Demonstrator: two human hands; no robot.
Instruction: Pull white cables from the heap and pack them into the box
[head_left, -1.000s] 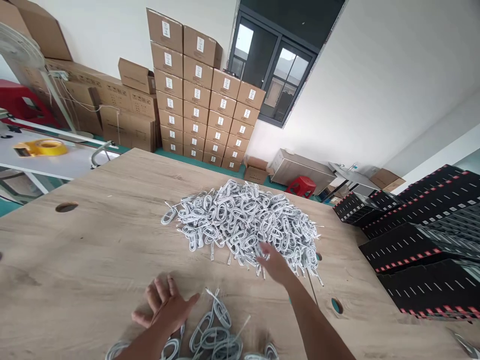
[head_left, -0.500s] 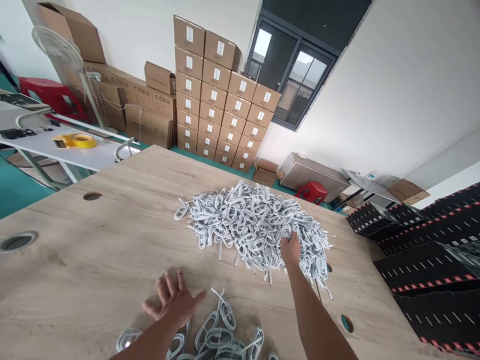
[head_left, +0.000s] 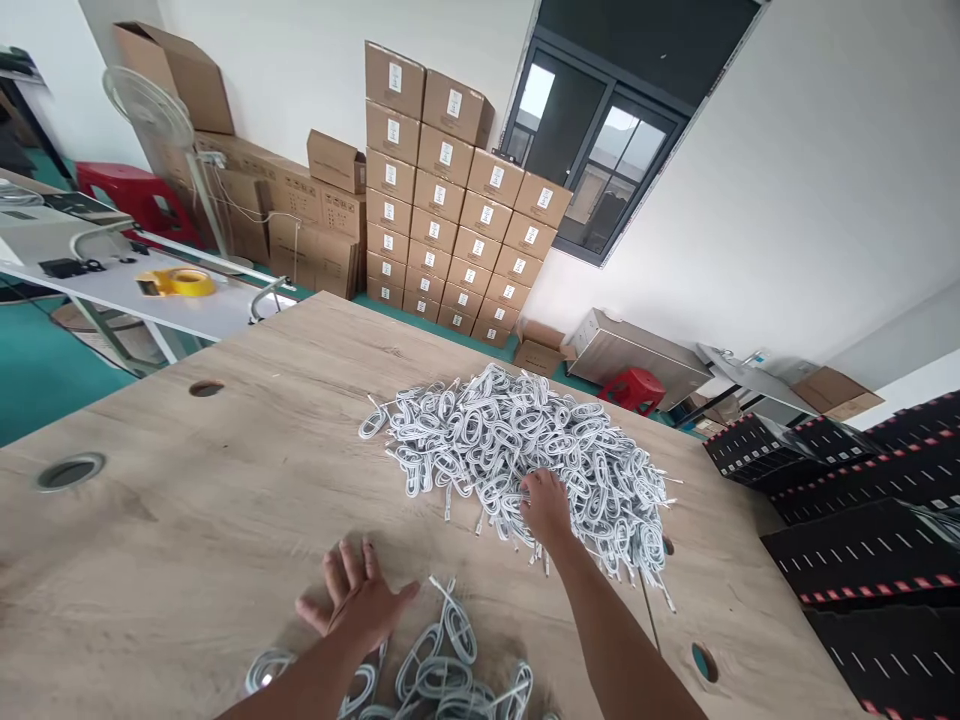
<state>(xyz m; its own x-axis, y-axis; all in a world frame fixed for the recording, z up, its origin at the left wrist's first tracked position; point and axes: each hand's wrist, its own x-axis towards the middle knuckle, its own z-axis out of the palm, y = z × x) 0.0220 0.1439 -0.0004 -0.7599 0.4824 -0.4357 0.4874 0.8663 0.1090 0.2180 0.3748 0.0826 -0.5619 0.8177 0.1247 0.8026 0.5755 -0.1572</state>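
Note:
A large heap of white braided cables (head_left: 510,460), bundled in small loops, lies on the light wood tabletop (head_left: 225,480). My right hand (head_left: 546,508) is pressed into the heap's near edge, its fingers down among the loops. Whether it grips any cable is hidden. My left hand (head_left: 358,600) rests on the wood with its fingers spread, holding nothing. Just to its right lies a smaller group of looser coiled cables (head_left: 439,670), cut off by the bottom of the picture.
Round holes (head_left: 70,472) pierce the tabletop. Black trays with red-marked edges (head_left: 862,550) are stacked at the right. Stacked cardboard cartons (head_left: 442,190) stand beyond the table, and a white bench with yellow tape (head_left: 176,282) stands at the left.
My right hand has moved left along the heap and dug into it. My left hand has barely moved. The whole scene has drifted right and slightly down as my head turned.

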